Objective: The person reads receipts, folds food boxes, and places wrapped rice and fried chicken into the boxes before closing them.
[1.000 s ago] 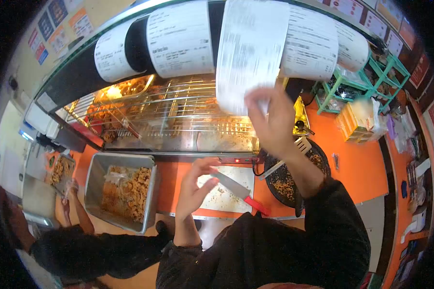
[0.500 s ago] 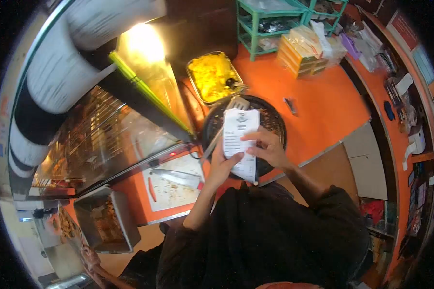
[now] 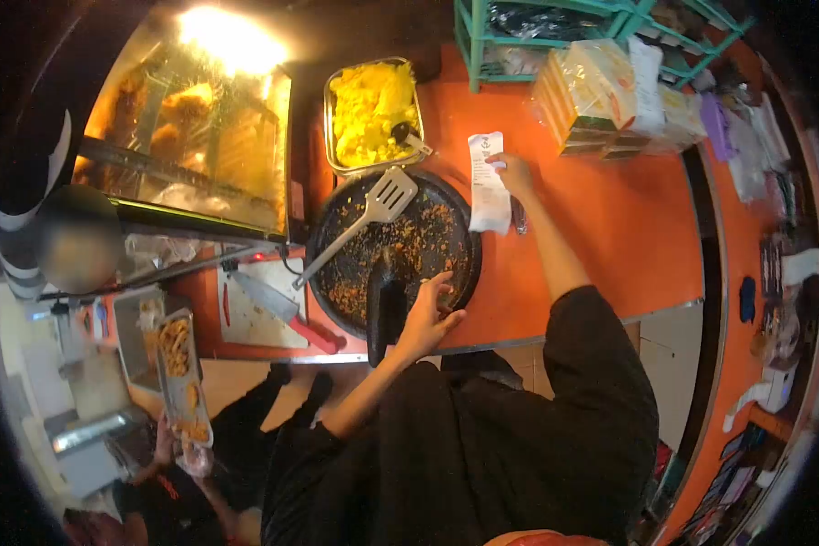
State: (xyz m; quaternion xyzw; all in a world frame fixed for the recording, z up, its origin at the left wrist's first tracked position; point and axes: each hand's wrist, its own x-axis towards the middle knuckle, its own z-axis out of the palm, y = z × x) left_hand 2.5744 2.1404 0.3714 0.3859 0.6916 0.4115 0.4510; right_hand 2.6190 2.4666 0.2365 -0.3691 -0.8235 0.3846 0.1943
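Note:
My right hand (image 3: 511,175) pinches the upper part of a long white paper receipt (image 3: 490,196), which is over the orange counter just right of a large black stone mortar (image 3: 337,205). My left hand (image 3: 430,317) is above the mortar's near right edge, its fingers loosely bent and apart, holding nothing. Bits of reddish-brown crushed food cover the mortar's inside. A black pestle (image 3: 387,314) rests in it, handle toward me, left of my left hand. Across its upper left lies a slotted metal spatula (image 3: 391,196).
Behind the mortar stands a metal tray (image 3: 329,150) of yellow food. A knife (image 3: 273,300) lies on a white cutting board (image 3: 246,332) at left, below a lit glass case (image 3: 182,136). Wrapped boxes (image 3: 591,96) sit back right. At lower left another person holds a food tray (image 3: 200,400).
The receipt was in both hands over the mortar. My right hand has carried it right and away from me; my left hand has let go. The view has shifted, showing the mortar and pestle.

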